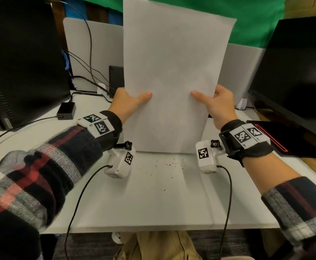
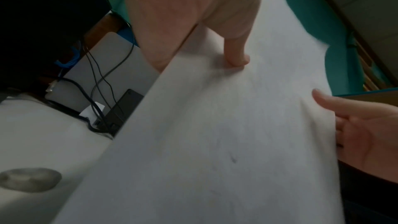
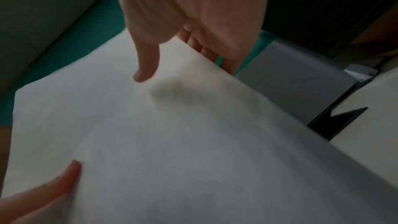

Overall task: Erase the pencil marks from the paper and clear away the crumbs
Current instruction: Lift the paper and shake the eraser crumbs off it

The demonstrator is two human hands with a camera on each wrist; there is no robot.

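A white sheet of paper [image 1: 172, 72] stands nearly upright above the white desk [image 1: 153, 203], its bottom edge close to the desktop. My left hand [image 1: 129, 102] pinches its left edge, thumb on the front and fingers hidden behind. My right hand [image 1: 215, 104] pinches the right edge the same way. Dark eraser crumbs [image 1: 170, 166] lie scattered on the desk just below the sheet. In the left wrist view the paper [image 2: 226, 134] shows a small dark fleck, with my left thumb [image 2: 237, 54] pressed on it. The right wrist view shows my right thumb [image 3: 146, 64] on the paper [image 3: 172, 142].
A black computer tower [image 1: 22, 59] stands at the left, with cables and a black power adapter [image 1: 66, 110] beside it. A dark monitor [image 1: 294, 72] is on the right, above a black pad with a red line [image 1: 277, 139]. Grey divider panels [image 1: 89, 49] stand behind.
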